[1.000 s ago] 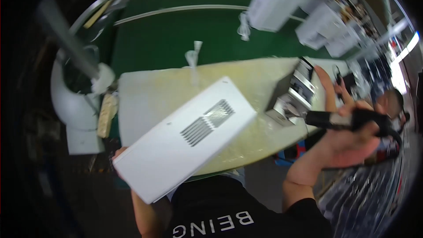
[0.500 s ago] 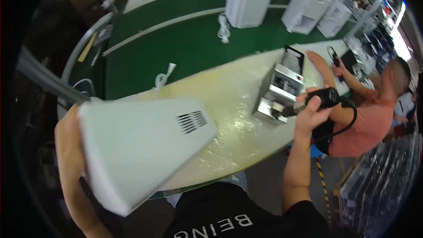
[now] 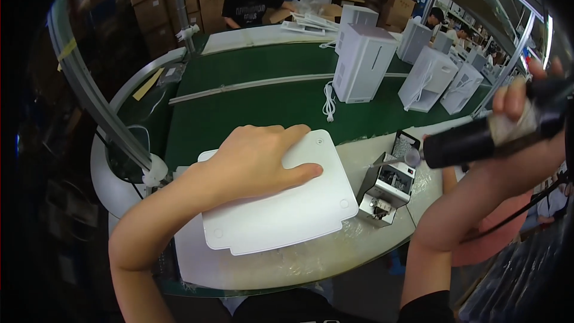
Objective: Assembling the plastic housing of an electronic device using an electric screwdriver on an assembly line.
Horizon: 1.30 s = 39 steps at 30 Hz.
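Note:
A white plastic housing (image 3: pixel 287 209) stands on the pale workbench (image 3: pixel 359 155) with a flat rounded panel facing up. My left hand (image 3: pixel 257 158) lies flat on that panel, fingers spread toward its right side. My right hand (image 3: pixel 526 113) is raised at the right edge and grips a black electric screwdriver (image 3: pixel 478 134), whose tip points left, above a small grey metal screw feeder (image 3: pixel 387 186). The screwdriver tip is well clear of the housing.
A green conveyor belt (image 3: pixel 257 107) runs behind the bench with several upright white housings (image 3: pixel 362 63) and a coiled white cable (image 3: pixel 329 101). A metal lamp post (image 3: pixel 101 107) rises at left. Other people work at the far side and to my right.
The white housing, held tilted in the air before, now rests on the bench with its plain panel up and my left hand on top. The screwdriver hand has risen to the right.

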### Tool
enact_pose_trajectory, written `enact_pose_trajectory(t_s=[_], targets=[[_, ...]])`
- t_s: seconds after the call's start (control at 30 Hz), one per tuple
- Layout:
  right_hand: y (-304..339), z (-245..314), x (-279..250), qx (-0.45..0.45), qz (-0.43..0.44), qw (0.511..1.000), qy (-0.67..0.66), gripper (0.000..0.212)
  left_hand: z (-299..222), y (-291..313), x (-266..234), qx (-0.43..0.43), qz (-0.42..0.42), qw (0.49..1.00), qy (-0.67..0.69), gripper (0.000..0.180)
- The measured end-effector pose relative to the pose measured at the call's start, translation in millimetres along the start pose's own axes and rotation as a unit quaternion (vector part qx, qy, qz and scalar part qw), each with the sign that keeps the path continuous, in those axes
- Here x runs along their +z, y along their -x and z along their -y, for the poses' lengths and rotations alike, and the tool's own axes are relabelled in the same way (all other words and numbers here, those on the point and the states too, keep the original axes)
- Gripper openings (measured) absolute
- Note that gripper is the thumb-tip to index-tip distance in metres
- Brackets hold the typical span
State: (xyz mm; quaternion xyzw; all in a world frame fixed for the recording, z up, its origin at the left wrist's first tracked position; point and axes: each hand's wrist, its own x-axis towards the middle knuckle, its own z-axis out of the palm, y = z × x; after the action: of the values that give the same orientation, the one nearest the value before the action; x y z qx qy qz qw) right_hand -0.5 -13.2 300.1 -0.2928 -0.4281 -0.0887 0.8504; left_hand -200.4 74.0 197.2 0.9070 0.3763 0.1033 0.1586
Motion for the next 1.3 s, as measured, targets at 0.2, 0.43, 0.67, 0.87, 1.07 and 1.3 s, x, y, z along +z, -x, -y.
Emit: enact_pose_trajectory(t_s=[0.2, 0.43, 0.67, 0.87, 1.07, 1.3], targets=[[-22.1, -43.8, 33.1, 0.062, 0.232, 0.96, -0.144, 0.05, 6.7, -1.4, 5.0, 0.009, -0.006, 1.0, 0.01, 0.058], [29.5, -24.7, 78.5, 0.075, 0.122, 0.989, -0.043, 0.045, 7.7, 0.7, 11.0, 0.046, -0.046, 0.998, 0.014, 0.055], [37.7, -35.0, 82.4, 0.075, 0.116, 0.99, -0.033, 0.044, 8.8, -1.2, 11.6, 0.067, -0.064, 0.996, 0.009, 0.051], [34.1, -47.6, 81.9, 0.075, 0.167, 0.981, -0.055, 0.045, 9.6, -1.8, 8.9, 0.069, -0.065, 0.995, 0.005, 0.05], [31.5, -48.1, 75.3, 0.078, 0.221, 0.968, -0.09, 0.047, 6.2, 1.1, 10.2, 0.069, -0.072, 0.995, 0.002, 0.05], [37.7, -45.0, 77.6, 0.116, 0.256, 0.948, -0.147, 0.039, 7.8, 5.1, 16.0, 0.045, -0.072, 0.996, -0.006, 0.054]])
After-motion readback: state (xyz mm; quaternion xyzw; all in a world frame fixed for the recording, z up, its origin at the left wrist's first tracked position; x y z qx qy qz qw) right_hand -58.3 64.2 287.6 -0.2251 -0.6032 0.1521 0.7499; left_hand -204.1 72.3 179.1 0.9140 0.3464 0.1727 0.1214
